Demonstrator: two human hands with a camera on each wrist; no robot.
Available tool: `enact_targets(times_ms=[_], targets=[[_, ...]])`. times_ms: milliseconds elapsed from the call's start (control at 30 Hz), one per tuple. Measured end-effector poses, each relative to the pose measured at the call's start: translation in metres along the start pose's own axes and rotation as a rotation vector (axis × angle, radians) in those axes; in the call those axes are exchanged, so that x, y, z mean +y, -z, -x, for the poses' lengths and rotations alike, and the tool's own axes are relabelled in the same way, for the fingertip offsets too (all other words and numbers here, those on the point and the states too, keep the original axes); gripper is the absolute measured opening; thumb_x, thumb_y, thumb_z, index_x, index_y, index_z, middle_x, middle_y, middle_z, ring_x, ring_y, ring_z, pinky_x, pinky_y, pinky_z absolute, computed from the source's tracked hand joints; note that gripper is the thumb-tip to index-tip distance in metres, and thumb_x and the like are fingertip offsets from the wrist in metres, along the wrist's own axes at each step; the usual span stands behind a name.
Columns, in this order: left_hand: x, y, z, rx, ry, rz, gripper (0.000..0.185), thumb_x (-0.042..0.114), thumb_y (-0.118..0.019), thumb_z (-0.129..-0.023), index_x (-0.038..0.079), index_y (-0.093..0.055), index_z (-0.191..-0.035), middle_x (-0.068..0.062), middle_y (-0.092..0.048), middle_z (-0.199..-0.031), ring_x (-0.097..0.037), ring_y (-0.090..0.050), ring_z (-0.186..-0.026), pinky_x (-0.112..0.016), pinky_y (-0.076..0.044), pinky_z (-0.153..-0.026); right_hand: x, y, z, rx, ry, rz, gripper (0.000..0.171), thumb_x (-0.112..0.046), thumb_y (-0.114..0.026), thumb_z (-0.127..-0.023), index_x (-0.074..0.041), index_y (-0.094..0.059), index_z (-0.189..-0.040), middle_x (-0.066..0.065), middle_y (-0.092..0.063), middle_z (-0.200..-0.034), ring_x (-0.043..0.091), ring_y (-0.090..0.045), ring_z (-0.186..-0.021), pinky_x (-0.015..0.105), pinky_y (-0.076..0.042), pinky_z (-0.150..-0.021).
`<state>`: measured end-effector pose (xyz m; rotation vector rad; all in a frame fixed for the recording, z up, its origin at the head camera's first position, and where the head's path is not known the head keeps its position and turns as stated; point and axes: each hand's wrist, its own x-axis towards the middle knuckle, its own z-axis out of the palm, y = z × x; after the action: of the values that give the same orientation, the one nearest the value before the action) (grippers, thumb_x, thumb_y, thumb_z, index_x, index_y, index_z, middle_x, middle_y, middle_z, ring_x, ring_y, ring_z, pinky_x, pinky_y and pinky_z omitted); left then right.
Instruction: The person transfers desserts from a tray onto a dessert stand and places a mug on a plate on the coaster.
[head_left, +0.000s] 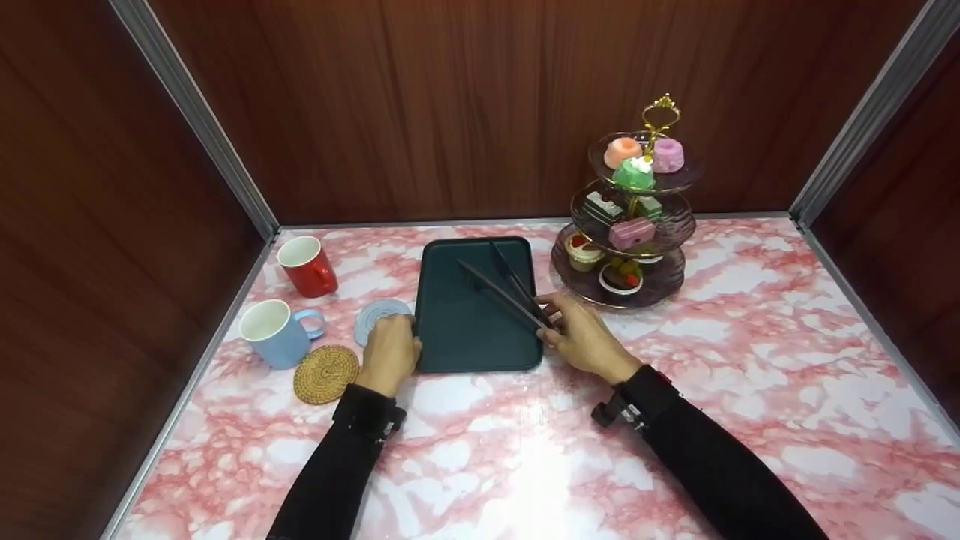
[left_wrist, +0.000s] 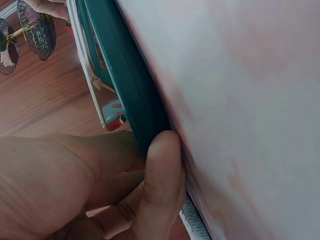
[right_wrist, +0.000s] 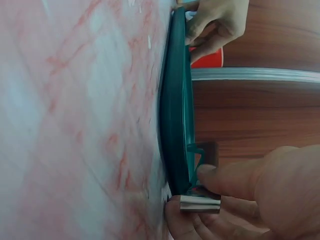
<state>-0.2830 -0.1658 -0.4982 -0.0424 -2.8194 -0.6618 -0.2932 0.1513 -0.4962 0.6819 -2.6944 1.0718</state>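
A dark green rectangular tray (head_left: 465,334) lies on the table in front of me. My left hand (head_left: 391,349) is at its near left edge; in the left wrist view, thumb and fingers pinch the tray's rim (left_wrist: 127,75). Across the tray's right half lie metal tongs (head_left: 501,292), their two arms spread and tips pointing to the far side. At the tray's right edge my right hand (head_left: 589,341) holds the tongs by their bent end (right_wrist: 200,204). Its fingertips are close to the tray's rim; whether they also grip it I cannot tell.
A red mug (head_left: 307,268) and a light blue mug (head_left: 277,337) stand at the left, near a woven brown coaster (head_left: 326,374) and a pale blue coaster (head_left: 375,315), partly behind my left hand. At the back right stands a three-tier stand (head_left: 671,281) with several small cakes.
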Motion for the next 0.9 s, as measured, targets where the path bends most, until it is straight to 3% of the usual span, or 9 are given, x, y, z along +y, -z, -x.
enact_targets(times_ms=[233,633,900], targets=[[0.000,0.002,-0.001,-0.027,0.024,0.017,0.026,0.008,-0.065,-0.078,0.008,-0.067,-0.103,-0.018,-0.066,-0.098,-0.035,-0.064,-0.086,-0.047,-0.051,-0.071,0.002,0.002,0.000,-0.053,-0.035,0.019,0.056,-0.022,-0.068,-0.083,-0.020,-0.046,-0.134,-0.001,-0.066,-0.094,0.004,-0.063,-0.077,0.030,-0.049,-0.073],[-0.002,0.003,-0.001,-0.036,0.023,0.062,0.030,0.008,-0.066,-0.080,0.007,-0.066,-0.110,-0.018,-0.066,-0.105,-0.033,-0.063,-0.094,-0.047,-0.051,-0.076,0.003,0.007,0.001,-0.101,-0.062,0.017,0.062,-0.031,-0.069,-0.081,-0.013,-0.044,-0.136,0.005,-0.067,-0.101,0.016,-0.065,-0.089,0.037,-0.051,-0.080],[-0.004,0.003,-0.002,-0.059,0.067,0.068,0.032,0.012,-0.068,-0.080,0.010,-0.066,-0.112,-0.017,-0.065,-0.110,-0.033,-0.062,-0.100,-0.046,-0.051,-0.081,0.004,0.010,0.003,-0.132,-0.063,0.011,0.064,-0.032,-0.069,-0.081,-0.012,-0.043,-0.136,0.006,-0.067,-0.100,0.017,-0.064,-0.092,0.038,-0.051,-0.081]])
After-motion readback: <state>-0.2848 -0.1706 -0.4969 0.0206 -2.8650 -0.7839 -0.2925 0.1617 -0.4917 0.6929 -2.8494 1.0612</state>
